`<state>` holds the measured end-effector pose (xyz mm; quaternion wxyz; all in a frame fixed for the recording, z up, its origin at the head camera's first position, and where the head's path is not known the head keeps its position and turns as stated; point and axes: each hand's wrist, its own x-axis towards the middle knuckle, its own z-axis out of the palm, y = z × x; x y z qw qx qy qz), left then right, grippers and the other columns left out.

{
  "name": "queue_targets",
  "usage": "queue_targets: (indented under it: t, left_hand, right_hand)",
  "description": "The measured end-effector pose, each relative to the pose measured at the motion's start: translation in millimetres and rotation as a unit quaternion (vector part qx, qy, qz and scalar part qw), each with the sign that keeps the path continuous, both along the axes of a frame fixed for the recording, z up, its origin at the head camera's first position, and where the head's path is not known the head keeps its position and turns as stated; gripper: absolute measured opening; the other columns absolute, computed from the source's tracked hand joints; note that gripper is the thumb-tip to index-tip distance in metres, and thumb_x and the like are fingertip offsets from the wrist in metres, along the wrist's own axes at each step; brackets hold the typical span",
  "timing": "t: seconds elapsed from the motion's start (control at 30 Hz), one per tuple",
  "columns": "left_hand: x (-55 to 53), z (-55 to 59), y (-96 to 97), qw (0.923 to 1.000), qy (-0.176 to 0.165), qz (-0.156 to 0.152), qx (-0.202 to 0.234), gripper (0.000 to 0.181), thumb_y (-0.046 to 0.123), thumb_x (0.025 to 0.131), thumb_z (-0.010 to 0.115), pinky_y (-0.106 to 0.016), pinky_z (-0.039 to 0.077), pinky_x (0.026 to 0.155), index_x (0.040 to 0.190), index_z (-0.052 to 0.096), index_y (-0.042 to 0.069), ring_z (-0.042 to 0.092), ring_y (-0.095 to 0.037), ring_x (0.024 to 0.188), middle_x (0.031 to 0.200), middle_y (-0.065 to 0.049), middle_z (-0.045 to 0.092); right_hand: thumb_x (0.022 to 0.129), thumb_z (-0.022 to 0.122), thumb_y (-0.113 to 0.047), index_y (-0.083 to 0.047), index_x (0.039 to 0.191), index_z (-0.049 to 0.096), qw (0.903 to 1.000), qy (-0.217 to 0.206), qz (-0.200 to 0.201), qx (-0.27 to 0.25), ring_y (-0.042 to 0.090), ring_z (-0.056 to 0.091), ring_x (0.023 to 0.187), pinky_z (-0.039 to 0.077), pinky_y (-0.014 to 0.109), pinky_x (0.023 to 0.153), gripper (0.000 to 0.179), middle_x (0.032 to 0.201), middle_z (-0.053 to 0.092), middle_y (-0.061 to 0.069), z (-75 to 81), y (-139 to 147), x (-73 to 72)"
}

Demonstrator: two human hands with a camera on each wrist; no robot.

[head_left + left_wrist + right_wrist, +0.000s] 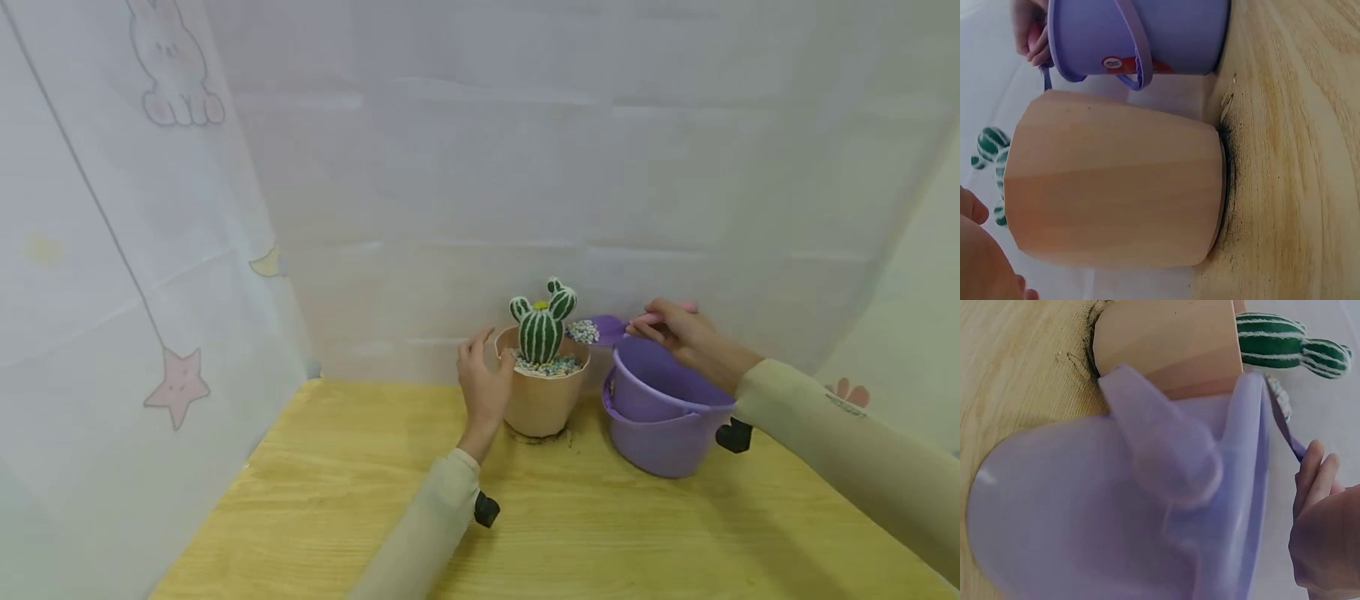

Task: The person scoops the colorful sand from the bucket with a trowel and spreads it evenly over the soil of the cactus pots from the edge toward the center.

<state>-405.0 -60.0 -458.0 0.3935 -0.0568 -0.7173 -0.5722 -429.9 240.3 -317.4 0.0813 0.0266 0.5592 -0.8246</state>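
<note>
A green cactus (pixel 540 337) with white stripes stands in a peach-coloured pot (pixel 545 405), amid small pale pebbles (pixel 551 367). My left hand (pixel 486 385) is at the pot's left rim, fingers spread and slightly bent, gripping nothing. By its pink handle, my right hand (pixel 684 335) holds a small toy shovel (pixel 613 328) with a purple blade. A heap of pebbles lies on the blade, which is level with the pot's right rim, beside the cactus. In the right wrist view the pebbles (pixel 1277 397) show on the blade, partly behind the bucket rim.
Just right of the pot stands a purple bucket (pixel 660 446), its handle hanging down the front. Both stand on a yellow wooden table (pixel 360 483). Dark soil crumbs (pixel 1235 194) lie around the pot's base. A pale wall covering (pixel 465 183) rises close behind.
</note>
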Motion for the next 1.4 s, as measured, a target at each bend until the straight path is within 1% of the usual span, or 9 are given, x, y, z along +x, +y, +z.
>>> queue_targets:
  t: [0.17, 0.27, 0.37, 0.43, 0.57, 0.87, 1.1, 1.27, 1.4]
  left_hand:
    - [-0.3, -1.6, -4.3, 0.9937, -0.085, -0.057, 0.045, 0.057, 0.025, 0.1, 0.066, -0.053, 0.047, 0.099, 0.152, 0.046, 0.01, 0.05, -0.039, 0.124, 0.143, -0.02, 0.048]
    - [1.4, -2.2, -3.8, 0.9843, -0.131, -0.093, 0.073, 0.062, 0.031, 0.101, 0.064, -0.052, 0.047, 0.1, 0.155, 0.042, 0.01, 0.049, -0.042, 0.128, 0.147, -0.019, 0.047]
    - [4.4, -2.4, -2.2, 0.9749, -0.161, -0.118, 0.098, 0.06, 0.034, 0.102, 0.063, -0.051, 0.048, 0.1, 0.155, 0.044, 0.014, 0.049, -0.04, 0.13, 0.148, -0.015, 0.049]
    - [5.9, -2.6, -0.4, 0.9714, -0.166, -0.13, 0.11, 0.055, 0.033, 0.103, 0.062, -0.051, 0.049, 0.099, 0.153, 0.047, 0.014, 0.05, -0.038, 0.129, 0.146, -0.012, 0.052]
    - [6.3, -4.0, 3.6, 0.9708, -0.162, -0.141, 0.107, 0.048, 0.029, 0.105, 0.06, -0.049, 0.051, 0.097, 0.149, 0.053, 0.012, 0.054, -0.035, 0.125, 0.143, -0.011, 0.056]
    - [7.7, -7.0, 9.0, 0.9654, -0.17, -0.159, 0.116, 0.048, 0.036, 0.105, 0.058, -0.046, 0.051, 0.097, 0.149, 0.053, 0.017, 0.055, -0.029, 0.125, 0.146, -0.011, 0.053]
    - [3.6, -6.9, 12.5, 0.966, -0.169, -0.159, 0.115, 0.047, 0.033, 0.105, 0.057, -0.045, 0.051, 0.098, 0.149, 0.053, 0.015, 0.055, -0.028, 0.125, 0.146, -0.01, 0.054]
    - [4.8, -7.1, 11.8, 0.9602, -0.179, -0.167, 0.135, 0.047, 0.027, 0.104, 0.058, -0.045, 0.05, 0.1, 0.147, 0.054, 0.009, 0.055, -0.029, 0.126, 0.143, -0.014, 0.056]
    - [4.0, -4.7, 3.9, 0.9578, -0.189, -0.159, 0.146, 0.046, 0.025, 0.103, 0.058, -0.044, 0.05, 0.1, 0.144, 0.057, 0.005, 0.056, -0.028, 0.126, 0.14, -0.015, 0.058]
  right_hand:
    - [0.103, 0.043, 0.006, 0.009, 0.065, 0.073, 0.9999, -0.002, -0.002, 0.013, 0.039, 0.073, 0.078, 0.055, 0.027, 0.08, 0.048, 0.075, 0.068, 0.028, 4.1, -11, -6.9]
    - [0.103, 0.043, 0.006, 0.009, 0.063, 0.072, 0.9998, -0.006, -0.007, 0.018, 0.039, 0.073, 0.077, 0.055, 0.025, 0.079, 0.049, 0.073, 0.068, 0.028, 5.3, -13, -9.6]
    - [0.103, 0.044, 0.006, 0.008, 0.063, 0.072, 0.9996, -0.008, -0.01, 0.026, 0.038, 0.073, 0.075, 0.055, 0.024, 0.079, 0.049, 0.072, 0.068, 0.027, 5.1, -15, -12.1]
    - [0.102, 0.044, 0.006, 0.008, 0.063, 0.072, 0.9995, -0.009, -0.011, 0.027, 0.037, 0.073, 0.075, 0.055, 0.025, 0.079, 0.048, 0.072, 0.068, 0.027, 4.3, -16, -13.4]
    - [0.101, 0.044, 0.008, 0.009, 0.064, 0.072, 0.9995, -0.013, -0.016, 0.024, 0.038, 0.073, 0.074, 0.055, 0.026, 0.081, 0.046, 0.073, 0.068, 0.028, 3.2, -15, -13.5]
    - [0.099, 0.047, 0.01, 0.008, 0.068, 0.073, 0.9993, -0.002, -0.024, 0.029, 0.037, 0.074, 0.077, 0.053, 0.028, 0.086, 0.041, 0.078, 0.069, 0.026, 2.1, -14, -6.9]
    - [0.098, 0.049, 0.01, 0.006, 0.069, 0.074, 0.9977, 0.035, -0.042, 0.041, 0.032, 0.074, 0.075, 0.055, 0.03, 0.086, 0.039, 0.078, 0.07, 0.023, 3.8, -12, -1.7]
    - [0.096, 0.051, 0.009, 0.004, 0.069, 0.074, 0.9934, 0.054, -0.076, 0.066, 0.03, 0.075, 0.073, 0.056, 0.03, 0.084, 0.036, 0.076, 0.072, 0.02, -0.4, -8, 9.0]
    - [0.095, 0.051, 0.01, 0.006, 0.072, 0.076, 0.9928, 0.074, -0.084, 0.04, 0.032, 0.075, 0.074, 0.057, 0.032, 0.083, 0.034, 0.077, 0.072, 0.021, 1.0, -5, 17.6]
